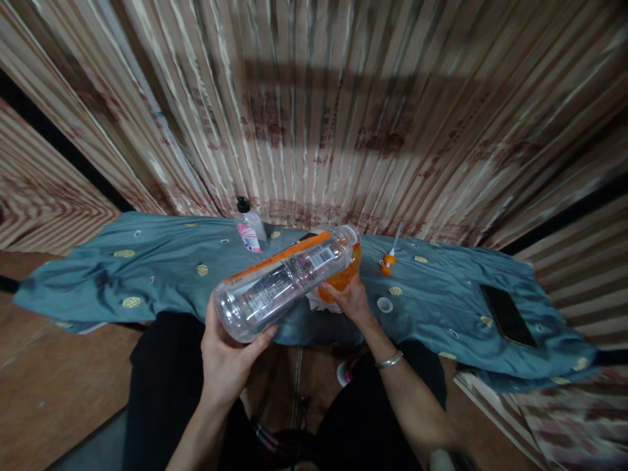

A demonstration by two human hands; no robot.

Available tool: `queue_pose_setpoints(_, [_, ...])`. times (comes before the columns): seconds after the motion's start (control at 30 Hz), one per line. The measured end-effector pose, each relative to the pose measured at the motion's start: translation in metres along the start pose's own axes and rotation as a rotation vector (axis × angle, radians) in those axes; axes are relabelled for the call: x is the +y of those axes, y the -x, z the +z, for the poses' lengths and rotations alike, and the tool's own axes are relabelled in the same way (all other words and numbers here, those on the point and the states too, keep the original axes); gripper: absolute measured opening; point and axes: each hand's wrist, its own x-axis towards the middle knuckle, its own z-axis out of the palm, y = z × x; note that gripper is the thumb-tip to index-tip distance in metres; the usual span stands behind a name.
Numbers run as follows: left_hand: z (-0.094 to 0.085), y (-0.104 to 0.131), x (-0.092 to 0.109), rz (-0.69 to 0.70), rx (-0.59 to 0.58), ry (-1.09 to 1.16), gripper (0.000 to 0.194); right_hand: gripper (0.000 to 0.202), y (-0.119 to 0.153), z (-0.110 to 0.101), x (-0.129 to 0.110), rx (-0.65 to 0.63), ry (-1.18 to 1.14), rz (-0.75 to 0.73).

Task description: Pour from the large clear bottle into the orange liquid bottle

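My left hand (228,360) is wrapped round the base of a large clear plastic bottle (287,281) with an orange label and a barcode. The bottle is tilted, its neck up to the right, over an orange bottle (343,278). My right hand (352,299) grips that orange bottle, which stands on or just above a crumpled white tissue (318,304). The neck of the clear bottle hides the orange bottle's top, so I cannot tell whether the two mouths touch. An orange pump head (387,263) with a clear tube lies on the cloth to the right.
A blue-green cloth (171,281) with yellow pineapple prints covers the narrow table. A pump bottle (251,229) with a black top stands at the back left. A small translucent cap (384,305) and a dark phone (507,315) lie to the right. Striped curtains (314,118) hang behind.
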Motion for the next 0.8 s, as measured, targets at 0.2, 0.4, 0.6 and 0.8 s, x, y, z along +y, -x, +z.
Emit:
queue_pose_setpoints(0.2, [-0.0002,0.0006,-0.0005,-0.022,-0.011,0.017,0.099,0.084,-0.0001,-0.0005,-0.0007,0.004,0.03,0.008])
queue_pose_setpoints(0.4, [-0.0001,0.0009,-0.0006,-0.023,-0.01,0.003,0.097,0.084,-0.0005,-0.001,-0.0007,-0.001,0.01,0.008])
queue_pose_setpoints(0.6, [0.0005,0.0006,0.0001,-0.013,0.004,-0.013,0.095,0.086,0.0002,-0.0007,0.0005,-0.001,0.022,0.013])
queue_pose_setpoints(0.8, [-0.0003,0.0006,-0.0005,-0.011,0.002,-0.027,0.096,0.088,0.0006,-0.0006,-0.0001,0.014,0.019,-0.002])
